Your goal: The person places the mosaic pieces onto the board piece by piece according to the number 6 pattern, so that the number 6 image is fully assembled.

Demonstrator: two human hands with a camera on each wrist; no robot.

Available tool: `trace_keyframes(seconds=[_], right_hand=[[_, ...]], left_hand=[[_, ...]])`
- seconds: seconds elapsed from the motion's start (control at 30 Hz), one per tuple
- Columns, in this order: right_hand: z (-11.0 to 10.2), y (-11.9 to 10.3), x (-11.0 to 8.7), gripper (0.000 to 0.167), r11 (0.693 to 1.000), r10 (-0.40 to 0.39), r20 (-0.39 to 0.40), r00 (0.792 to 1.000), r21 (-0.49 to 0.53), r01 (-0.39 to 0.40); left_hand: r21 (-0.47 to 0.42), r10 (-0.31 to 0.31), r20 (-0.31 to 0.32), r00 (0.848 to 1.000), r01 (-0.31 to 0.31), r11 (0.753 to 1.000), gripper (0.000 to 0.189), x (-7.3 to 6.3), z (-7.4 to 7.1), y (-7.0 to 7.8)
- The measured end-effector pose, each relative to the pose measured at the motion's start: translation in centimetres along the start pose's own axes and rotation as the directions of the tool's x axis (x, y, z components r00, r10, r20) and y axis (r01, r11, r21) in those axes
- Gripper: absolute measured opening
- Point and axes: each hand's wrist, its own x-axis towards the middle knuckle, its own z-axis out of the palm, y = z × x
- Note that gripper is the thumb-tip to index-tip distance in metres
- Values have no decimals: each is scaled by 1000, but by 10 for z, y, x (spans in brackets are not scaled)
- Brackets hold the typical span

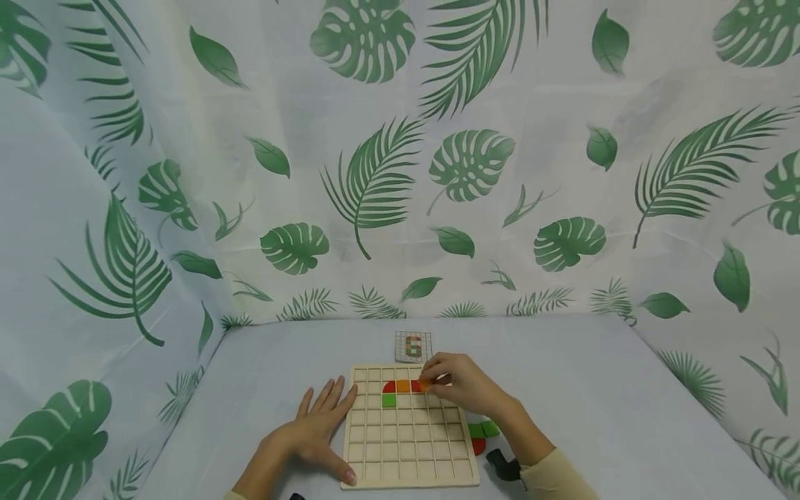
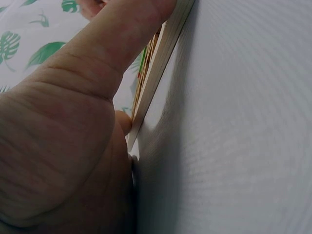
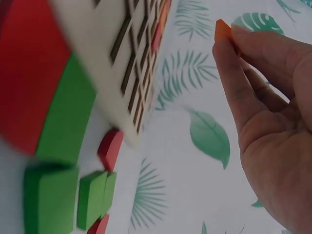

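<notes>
A wooden grid board (image 1: 412, 472) lies on the table. In its upper rows sit a red rounded piece (image 1: 389, 387), an orange square (image 1: 403, 386), another red piece (image 1: 415, 387) and, one row lower, a green square (image 1: 389, 400). Thumb and fingertips of my right hand (image 1: 465, 385) pinch a small orange block (image 3: 223, 31) over the board, just right of the second red piece. My left hand (image 1: 312, 434) is spread along the board's left side, with thumb and fingertips at its edge; in the left wrist view the thumb partly hides the board.
Beyond the board lies a small card (image 1: 413, 346) printed with a coloured figure on a grid. Loose green blocks (image 1: 490, 428) and a red piece (image 1: 478, 446) lie by the board's right edge. A leaf-patterned curtain (image 1: 400, 278) stands behind.
</notes>
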Motion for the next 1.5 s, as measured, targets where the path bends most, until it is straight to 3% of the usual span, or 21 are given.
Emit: trace_keyframes(seconds=[0.27,0.5,0.87,1.2,1.5], right_hand=[[14,-10,15,14,1000,-8,4,1000,-21,8],[23,-20,24,13,1000,7,37,999,25,-8],[35,-28,35,13,999,-42,59,997,-8,42],[46,-33,42,9,998,3,40,999,-55,0],[48,-28,38,9,998,46,74,996,-50,-42]], left_hand=[[6,12,-13,1000,-12,1000,150,0,5,-4],[3,15,-12,1000,-15,1000,150,1,5,-3],[-8,26,-12,1000,-26,1000,149,0,5,-4],[-12,49,-15,999,-49,999,149,0,3,-5],[-19,48,-18,999,-49,999,150,-2,3,-4]])
